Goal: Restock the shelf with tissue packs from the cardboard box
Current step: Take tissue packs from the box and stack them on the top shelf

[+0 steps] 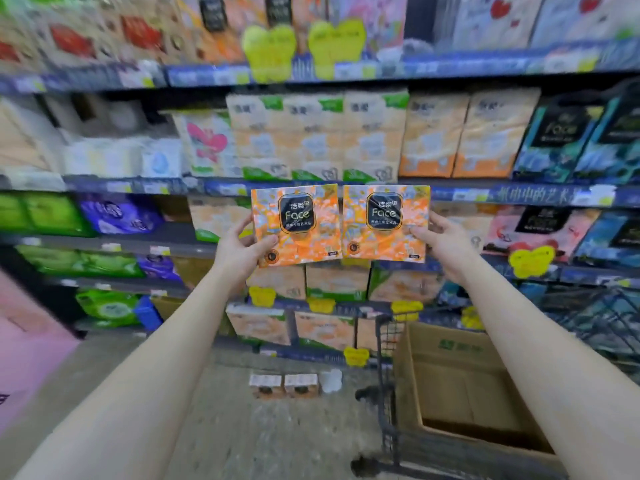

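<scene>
Shelf [225, 188] behind — left fingers [267, 242], right fingers [420, 232] pinch tissue packs [296, 225] at outer edges.

Supermarket aisle, tiered shelves [346, 76] packed with tissue packs [429, 133], blue price-label strips, yellow promo tags [268, 46], shopping trolley [388, 393] carrying cardboard box [450, 372] near right, concrete floor [259, 427]

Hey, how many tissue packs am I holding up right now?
2. The left pack is gripped by the left hand, the right pack by the right hand, side by side. More could hide behind them.
</scene>
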{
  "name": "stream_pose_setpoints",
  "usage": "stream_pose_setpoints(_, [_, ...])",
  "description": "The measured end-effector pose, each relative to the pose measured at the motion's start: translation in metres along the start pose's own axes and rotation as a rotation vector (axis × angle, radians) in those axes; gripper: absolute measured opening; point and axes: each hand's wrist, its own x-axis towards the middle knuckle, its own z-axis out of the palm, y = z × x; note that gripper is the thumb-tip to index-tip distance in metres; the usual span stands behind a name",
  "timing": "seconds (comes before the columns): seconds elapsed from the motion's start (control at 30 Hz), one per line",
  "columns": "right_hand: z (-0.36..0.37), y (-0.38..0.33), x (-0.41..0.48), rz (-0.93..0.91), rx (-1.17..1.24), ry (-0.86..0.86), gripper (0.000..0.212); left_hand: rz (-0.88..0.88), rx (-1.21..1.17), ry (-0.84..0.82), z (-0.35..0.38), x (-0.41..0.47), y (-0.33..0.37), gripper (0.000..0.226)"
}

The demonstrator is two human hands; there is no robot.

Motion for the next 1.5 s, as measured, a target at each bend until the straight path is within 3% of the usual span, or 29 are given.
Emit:
stream_pose_setpoints(0.1, [0.025,-0.042,0.015,-0.064,0.04,-0.011,0.029,0.073,0.001,0.015,-0.025,0.016,0.028,0.066])
stream_pose_setpoints(0.2, [0.043,-0.082,0.034,-0.121,0.038,-0.023,0.023,0.138,0.008,0.03,-0.049,0.041,0.053,0.074])
stream_pose_setpoints(0.33, [0.066,-0.125,0.072,-0.177,0.053,-0.015,0.034,0.179,-0.059,0.032,-0.072,0.082,0.085,0.078])
stream_pose_setpoints(0.6, [0.115,-0.194,0.161,-0.343,0.045,-0.045,0.027,0.339,-0.055,0.065,-0.098,0.18,0.153,0.069])
stream_pose_setpoints(0.73, [0.132,-0.228,0.202,-0.386,0.047,-0.078,0.031,0.365,-0.065,0.053,-0.112,0.233,0.182,0.071])
stream_pose_setpoints(0.87, [0.151,-0.266,0.233,-0.445,0.058,-0.052,0.023,0.39,-0.1,0.078,-0.129,0.277,0.208,0.075])
stream_pose_setpoints(1.17, [0.215,-0.341,0.284,-0.568,0.024,-0.065,0.027,0.476,-0.146,0.126,-0.184,0.352,0.261,0.062])
stream_pose_setpoints(1.27, [0.245,-0.359,0.293,-0.607,0.026,-0.059,0.024,0.511,-0.158,0.112,-0.198,0.373,0.277,0.058])
stream_pose_setpoints(1.5, [0.3,-0.397,0.328,-0.679,-0.011,0.06,0.027,0.582,-0.179,0.003,-0.245,0.444,0.311,0.071])
